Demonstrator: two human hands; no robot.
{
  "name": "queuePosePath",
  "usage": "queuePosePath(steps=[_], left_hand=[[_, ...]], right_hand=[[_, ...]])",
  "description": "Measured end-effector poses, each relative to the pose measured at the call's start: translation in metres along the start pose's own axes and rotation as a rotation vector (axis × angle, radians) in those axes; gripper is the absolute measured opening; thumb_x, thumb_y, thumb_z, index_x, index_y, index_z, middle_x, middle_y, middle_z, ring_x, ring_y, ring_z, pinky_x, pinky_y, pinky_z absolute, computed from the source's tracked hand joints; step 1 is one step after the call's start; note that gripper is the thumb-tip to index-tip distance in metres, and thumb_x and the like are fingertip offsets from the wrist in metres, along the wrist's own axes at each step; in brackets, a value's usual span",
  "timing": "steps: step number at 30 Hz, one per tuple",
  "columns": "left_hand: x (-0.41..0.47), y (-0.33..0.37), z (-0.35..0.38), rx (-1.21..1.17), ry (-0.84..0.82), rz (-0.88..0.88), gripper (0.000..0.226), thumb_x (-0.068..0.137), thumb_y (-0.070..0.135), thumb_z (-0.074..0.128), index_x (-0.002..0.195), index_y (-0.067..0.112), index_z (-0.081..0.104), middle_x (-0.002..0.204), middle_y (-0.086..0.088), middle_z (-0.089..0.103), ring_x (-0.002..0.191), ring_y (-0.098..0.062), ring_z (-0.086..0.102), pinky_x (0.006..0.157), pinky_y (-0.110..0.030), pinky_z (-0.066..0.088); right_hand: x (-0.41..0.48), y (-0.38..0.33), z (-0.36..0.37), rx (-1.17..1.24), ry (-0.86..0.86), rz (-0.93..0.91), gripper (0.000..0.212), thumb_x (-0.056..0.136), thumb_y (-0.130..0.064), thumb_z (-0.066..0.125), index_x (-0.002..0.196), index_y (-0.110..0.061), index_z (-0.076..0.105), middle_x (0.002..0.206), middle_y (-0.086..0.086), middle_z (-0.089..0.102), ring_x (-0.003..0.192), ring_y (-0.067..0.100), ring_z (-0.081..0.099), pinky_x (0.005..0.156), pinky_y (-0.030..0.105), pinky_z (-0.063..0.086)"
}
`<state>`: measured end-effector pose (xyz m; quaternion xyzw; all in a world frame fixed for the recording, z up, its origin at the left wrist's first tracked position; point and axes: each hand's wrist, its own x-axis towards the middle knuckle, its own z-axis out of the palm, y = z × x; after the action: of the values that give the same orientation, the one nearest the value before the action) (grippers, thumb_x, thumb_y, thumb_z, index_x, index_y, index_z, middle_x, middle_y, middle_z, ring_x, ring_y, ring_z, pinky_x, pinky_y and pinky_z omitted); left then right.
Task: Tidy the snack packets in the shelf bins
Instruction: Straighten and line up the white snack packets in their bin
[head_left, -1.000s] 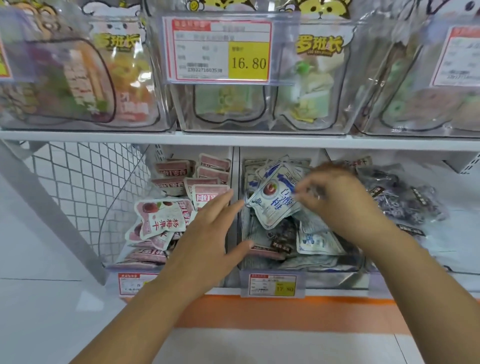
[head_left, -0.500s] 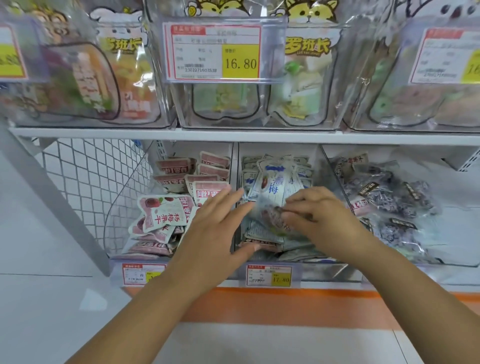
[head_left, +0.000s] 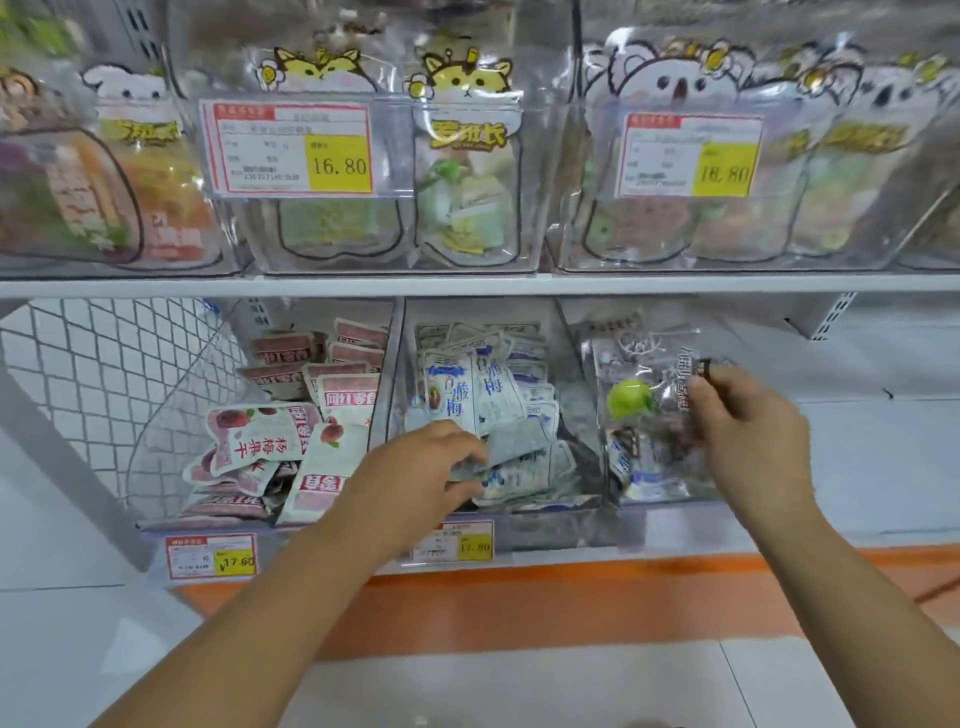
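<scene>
The two bare forearms reach forward over a white tiled floor (head_left: 519, 686) and an orange strip (head_left: 571, 597) along the foot of the shelving. At the front edge of the lower shelf hang two small price tags, one (head_left: 211, 557) under the left bin and one (head_left: 452, 540) under the middle bin.

The hands are well apart. The left hand (head_left: 421, 473) is in the front of the middle bin (head_left: 574, 374), its fingers curled round a blue-and-white packet (head_left: 519, 441) that lies on the loose heap of blue-and-white packets (head_left: 467, 384) filling that bin. The right hand (head_left: 748, 436) is raised at the front of the right bin (head_left: 608, 467), fingers curled, pinching a small dark packet (head_left: 705, 370) whose end shows above the fingertips. Just beside it, seen through the clear bin wall, is a clear packet with a green fruit printed on it (head_left: 631, 400); the other packets below are too blurred to tell apart.

The left bin (head_left: 387, 395) holds a jumble of pink-and-white packets (head_left: 260, 441), some upright at the back, others tilted forward. To its left is a white wire mesh panel (head_left: 104, 374).

Above, a white shelf board (head_left: 467, 285) carries clear bins of tall pouches with cartoon animal tops (head_left: 467, 171), with price tags reading 16.80 (head_left: 291, 150) and 18.80 (head_left: 691, 156).
</scene>
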<state>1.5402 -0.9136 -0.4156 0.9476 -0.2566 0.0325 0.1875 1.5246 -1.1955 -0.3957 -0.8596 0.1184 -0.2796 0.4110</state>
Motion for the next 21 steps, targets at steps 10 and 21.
queuePosePath(steps=[10, 21], left_hand=[[0.000, -0.002, 0.000, -0.046, 0.101, 0.004, 0.036, 0.081, 0.033, 0.072, 0.117, 0.031, 0.065, 0.116, 0.017, 0.058, 0.106, -0.005, 0.054, 0.095, -0.025, 0.044], [-0.038, -0.041, -0.024, 0.029, 0.196, -0.068, 0.058, 0.084, 0.036, 0.069, 0.138, 0.024, 0.050, 0.143, 0.008, 0.045, 0.127, 0.007, 0.028, 0.107, -0.006, 0.010]], right_hand=[[0.020, 0.017, -0.006, -0.320, 0.017, -0.062, 0.028, 0.086, -0.023, 0.064, 0.111, -0.011, 0.066, 0.095, 0.013, 0.066, 0.101, 0.037, 0.053, 0.078, 0.035, 0.042], [-0.055, -0.062, 0.080, -0.203, -0.842, -0.527, 0.017, 0.091, -0.027, 0.061, 0.104, -0.026, 0.072, 0.096, -0.011, 0.067, 0.091, -0.001, 0.049, 0.079, 0.012, 0.039]])
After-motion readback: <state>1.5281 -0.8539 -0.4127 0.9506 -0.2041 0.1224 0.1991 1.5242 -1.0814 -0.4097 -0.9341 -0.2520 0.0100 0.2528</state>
